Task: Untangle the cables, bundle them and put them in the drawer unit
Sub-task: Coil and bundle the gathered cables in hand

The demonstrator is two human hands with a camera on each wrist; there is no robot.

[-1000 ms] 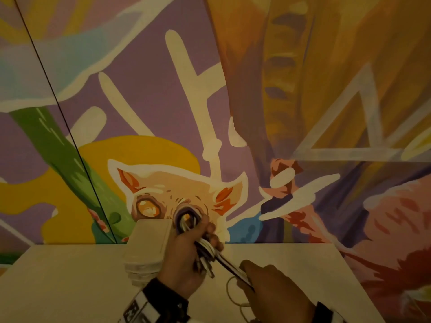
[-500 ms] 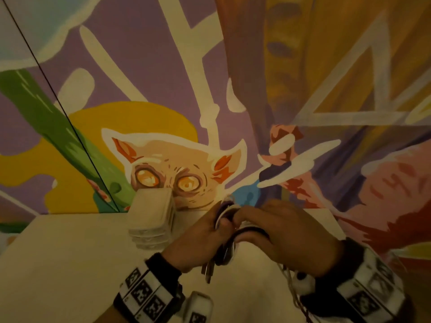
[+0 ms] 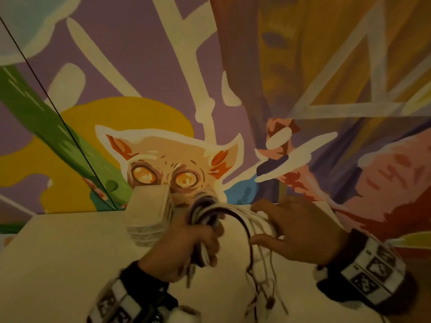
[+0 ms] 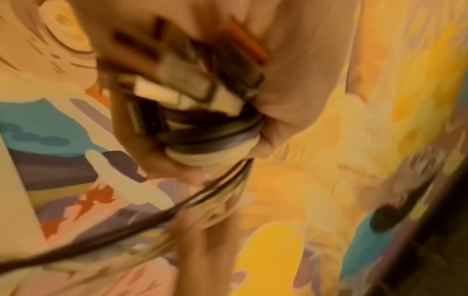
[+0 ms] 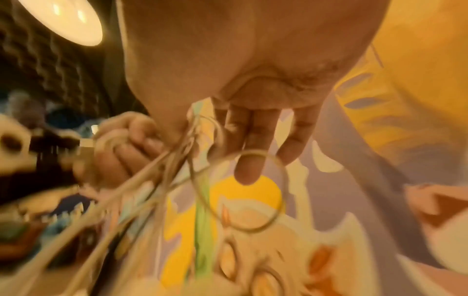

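Note:
My left hand (image 3: 186, 250) grips a coil of white, purple and dark cables (image 3: 205, 209) upright over the white table (image 3: 70, 264). The left wrist view shows its fingers wrapped round the cable coil (image 4: 210, 138), plugs bunched at the top. Loose cable strands (image 3: 250, 220) arc from the coil to the right and drape over my right hand (image 3: 293, 229), whose fingers are spread and straight. The strands' ends (image 3: 258, 290) dangle toward the table. In the right wrist view a thin loop (image 5: 276, 166) hangs by the outstretched fingers (image 5: 249, 160). The small white drawer unit (image 3: 149, 215) stands just left of the coil.
A painted mural wall (image 3: 303, 89) rises directly behind the table's far edge. The table's right edge (image 3: 338, 227) runs close by my right wrist. A thin dark line (image 3: 58, 113) crosses the wall at the left.
My right hand left the coil and swung out to the right, carrying the loose strands in an arc. The left hand kept its grip on the coil.

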